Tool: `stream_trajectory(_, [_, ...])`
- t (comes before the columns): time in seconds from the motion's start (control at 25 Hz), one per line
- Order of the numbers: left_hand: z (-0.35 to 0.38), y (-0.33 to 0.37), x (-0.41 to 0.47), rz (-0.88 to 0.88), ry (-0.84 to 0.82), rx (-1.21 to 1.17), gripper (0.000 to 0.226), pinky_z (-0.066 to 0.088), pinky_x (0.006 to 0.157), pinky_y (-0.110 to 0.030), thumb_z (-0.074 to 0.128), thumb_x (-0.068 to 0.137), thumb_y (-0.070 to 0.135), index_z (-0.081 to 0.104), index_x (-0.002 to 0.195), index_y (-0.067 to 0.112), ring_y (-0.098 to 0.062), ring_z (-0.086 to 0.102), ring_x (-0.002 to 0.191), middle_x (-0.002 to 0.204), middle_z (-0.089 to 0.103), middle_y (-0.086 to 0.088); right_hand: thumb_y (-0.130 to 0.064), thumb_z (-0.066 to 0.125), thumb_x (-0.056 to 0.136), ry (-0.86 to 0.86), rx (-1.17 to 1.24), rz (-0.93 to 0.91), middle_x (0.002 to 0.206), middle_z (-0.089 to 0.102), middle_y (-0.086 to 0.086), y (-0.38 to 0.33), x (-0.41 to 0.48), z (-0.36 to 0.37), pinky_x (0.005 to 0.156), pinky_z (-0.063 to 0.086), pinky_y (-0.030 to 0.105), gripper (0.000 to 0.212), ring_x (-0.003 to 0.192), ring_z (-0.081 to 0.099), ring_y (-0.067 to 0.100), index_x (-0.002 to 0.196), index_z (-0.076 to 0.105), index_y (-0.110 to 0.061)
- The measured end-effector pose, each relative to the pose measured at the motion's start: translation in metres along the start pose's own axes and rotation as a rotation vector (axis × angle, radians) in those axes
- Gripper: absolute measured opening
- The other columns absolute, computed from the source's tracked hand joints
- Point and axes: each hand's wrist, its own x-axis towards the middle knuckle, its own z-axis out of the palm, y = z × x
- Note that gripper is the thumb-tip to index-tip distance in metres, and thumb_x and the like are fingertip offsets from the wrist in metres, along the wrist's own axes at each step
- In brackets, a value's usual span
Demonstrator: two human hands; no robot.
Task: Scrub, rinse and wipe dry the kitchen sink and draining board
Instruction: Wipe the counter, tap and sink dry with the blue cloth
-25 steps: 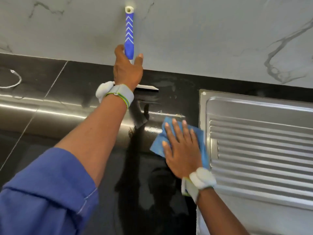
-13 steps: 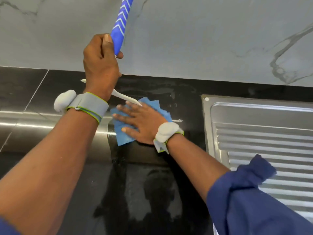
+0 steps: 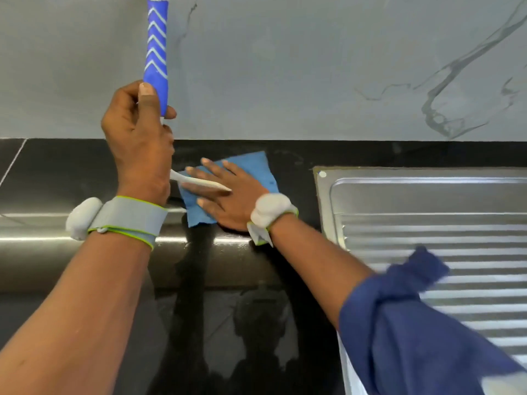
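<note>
Currently wipe-dry step judged | blue cloth (image 3: 258,169) pressed on counter (image 3: 62,172) by flat-fingered right hand (image 3: 228,195) | blue-handled tool (image 3: 156,52) gripped by left hand (image 3: 137,143) | next: cloth to be swept onto draining board (image 3: 427,201)

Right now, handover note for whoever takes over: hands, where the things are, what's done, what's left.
Left hand: grips the blue-handled tool upright against the wall; its white blade crosses over the right fingers.
Right hand: flat, pressing the blue cloth on the black counter, left of the draining board.
Done: cannot tell from this view; the cloth is on the counter, not on the board.
Left: wipe the draining board with the cloth; the sink bowl is out of view, so check it too.
</note>
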Motion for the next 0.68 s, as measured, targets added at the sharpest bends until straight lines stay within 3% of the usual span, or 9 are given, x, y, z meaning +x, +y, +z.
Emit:
stream_trajectory(0.08, [0.005, 0.0, -0.002, -0.013, -0.005, 0.003, 0.015, 0.036, 0.044, -0.025, 0.05, 0.106, 0.032, 0.059, 0.101, 0.021, -0.011, 0.042, 0.048, 0.072, 0.064, 0.005, -0.05, 0.028, 0.105, -0.023, -0.01, -0.084, 0.167, 0.017, -0.007, 0.043, 0.016, -0.001, 0.123, 0.014, 0.046, 0.058, 0.155, 0.01, 0.021, 0.159, 0.02, -0.031])
stream_trajectory(0.32, [0.025, -0.002, -0.001, -0.097, -0.021, -0.045, 0.019, 0.037, 0.046, -0.024, 0.05, 0.104, 0.035, 0.062, 0.105, 0.02, -0.011, 0.045, 0.05, 0.073, 0.063, 0.006, -0.051, 0.027, 0.105, 0.063, 0.04, 0.093, 0.166, 0.021, -0.007, 0.141, -0.078, -0.011, 0.125, 0.012, 0.039, 0.056, 0.153, 0.017, 0.015, 0.158, 0.025, -0.032])
stream_trajectory(0.4, [0.035, -0.007, -0.006, -0.122, -0.018, -0.085, 0.022, 0.036, 0.046, -0.025, 0.047, 0.105, 0.033, 0.063, 0.106, 0.017, -0.011, 0.044, 0.05, 0.074, 0.061, 0.005, -0.047, 0.028, 0.105, 0.134, -0.012, 0.292, 0.165, 0.024, -0.005, 0.162, -0.125, -0.004, 0.123, 0.017, 0.045, 0.054, 0.152, 0.02, 0.017, 0.157, 0.028, -0.032])
stream_trajectory(0.48, [0.054, -0.012, -0.02, -0.151, -0.035, -0.131, 0.023, 0.033, 0.046, -0.025, 0.044, 0.107, 0.03, 0.062, 0.106, 0.016, -0.011, 0.04, 0.05, 0.072, 0.059, 0.005, -0.049, 0.024, 0.105, 0.193, -0.038, 0.649, 0.165, 0.023, -0.003, 0.159, -0.161, 0.003, 0.121, 0.019, 0.053, 0.055, 0.153, 0.019, 0.026, 0.158, 0.025, -0.033])
stream_trajectory(0.56, [0.07, -0.019, -0.03, -0.145, -0.027, -0.12, 0.025, 0.033, 0.047, -0.027, 0.043, 0.106, 0.033, 0.059, 0.107, 0.014, -0.012, 0.039, 0.05, 0.07, 0.057, 0.006, -0.05, 0.019, 0.105, 0.175, -0.011, 0.903, 0.168, 0.011, 0.0, 0.136, -0.171, 0.011, 0.124, 0.01, 0.053, 0.057, 0.154, 0.007, 0.032, 0.16, 0.013, -0.036])
stream_trajectory(0.68, [0.082, -0.029, -0.04, -0.105, -0.065, 0.001, 0.031, 0.044, 0.059, -0.043, 0.042, 0.101, 0.049, 0.061, 0.102, 0.025, -0.02, 0.047, 0.058, 0.07, 0.06, 0.007, -0.046, 0.015, 0.105, 0.098, 0.043, 0.899, 0.169, -0.001, 0.001, 0.085, -0.182, 0.018, 0.124, 0.005, 0.053, 0.058, 0.155, -0.003, 0.032, 0.16, 0.002, -0.036])
